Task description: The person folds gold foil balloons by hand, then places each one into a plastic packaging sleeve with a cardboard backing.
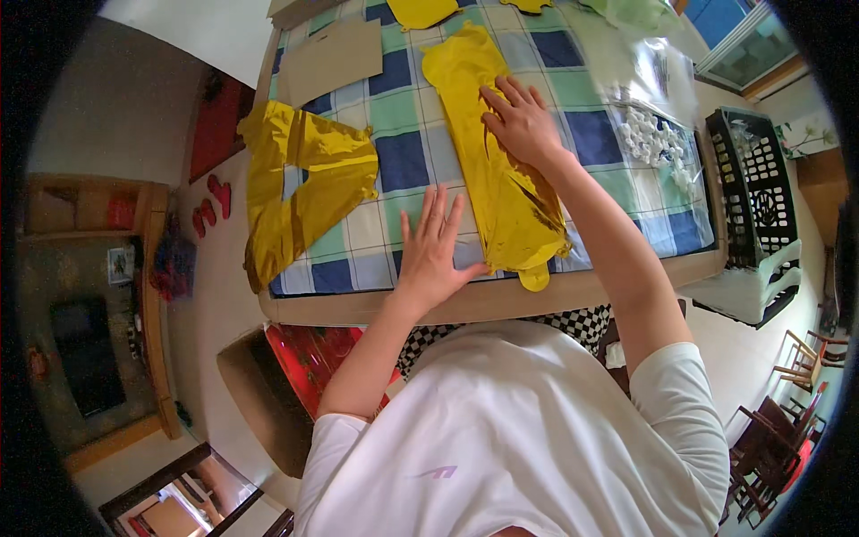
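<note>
A long gold foil balloon [470, 107], deflated and creased, lies lengthwise in front of me on a checked cloth [407, 161]. My right hand [523, 125] rests flat on its upper half, fingers stretched out and slightly apart. Lower down, my left hand [431, 255] is spread on the cloth at the balloon's left side, its thumb reaching the foil's edge near the bottom tab. Neither hand grips anything. To the left lies another flattened gold foil balloon [340, 210], bent at an angle and hanging over the table's edge.
A cardboard sheet [335, 63] lies at the far left, more gold foil [420, 11] at the far edge. On the right are clear plastic bags [658, 85] and a clump of small white pieces [651, 139]. A black crate [756, 179] stands beyond the right edge; a red box [309, 358] sits below.
</note>
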Demonstrator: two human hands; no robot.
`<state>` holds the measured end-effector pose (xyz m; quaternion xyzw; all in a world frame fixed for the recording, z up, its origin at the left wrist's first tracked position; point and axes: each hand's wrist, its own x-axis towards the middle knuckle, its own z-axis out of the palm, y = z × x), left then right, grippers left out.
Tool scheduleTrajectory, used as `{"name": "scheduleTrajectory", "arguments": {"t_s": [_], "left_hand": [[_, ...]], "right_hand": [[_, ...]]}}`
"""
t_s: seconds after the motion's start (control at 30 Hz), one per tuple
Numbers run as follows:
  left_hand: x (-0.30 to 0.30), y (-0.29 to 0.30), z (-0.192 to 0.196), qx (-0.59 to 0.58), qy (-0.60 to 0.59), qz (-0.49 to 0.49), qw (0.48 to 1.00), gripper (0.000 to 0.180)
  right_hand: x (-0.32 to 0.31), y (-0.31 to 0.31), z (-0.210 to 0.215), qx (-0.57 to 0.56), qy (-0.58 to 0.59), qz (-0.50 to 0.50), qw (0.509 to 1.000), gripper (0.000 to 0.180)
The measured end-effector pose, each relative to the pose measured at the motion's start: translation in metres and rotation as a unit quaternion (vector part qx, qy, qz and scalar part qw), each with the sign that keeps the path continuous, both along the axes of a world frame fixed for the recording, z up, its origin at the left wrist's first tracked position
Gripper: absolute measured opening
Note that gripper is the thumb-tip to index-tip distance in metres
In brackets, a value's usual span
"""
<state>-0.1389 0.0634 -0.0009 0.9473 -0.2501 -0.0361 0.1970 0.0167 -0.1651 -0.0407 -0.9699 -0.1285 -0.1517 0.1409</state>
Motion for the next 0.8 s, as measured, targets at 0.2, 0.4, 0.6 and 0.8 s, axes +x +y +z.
{"name": "scheduleTrajectory", "arguments": {"t_s": [0.2,0.4,0.6,0.8], "left_hand": [[0.035,-0.009,-0.009,-0.018,-0.045,-0.029,0.998,0.069],[0.111,-0.027,-0.02,0.078,-0.082,0.036,0.993,0.055],[0.175,-0.028,-0.025,0.107,-0.116,0.1,0.982,0.055],[0.163,-0.064,-0.026,0.028,-0.103,0.026,0.994,0.056]], "right_hand": [[-0.001,0.001,0.003,-0.007,0.008,-0.002,1.0,0.049],[-0.007,0.002,0.005,-0.005,0.013,-0.005,1.0,0.048],[-0.005,0.006,0.009,0.005,0.008,0.001,1.0,0.047],[-0.001,-0.003,0.005,-0.015,0.001,-0.002,1.0,0.047]]}}
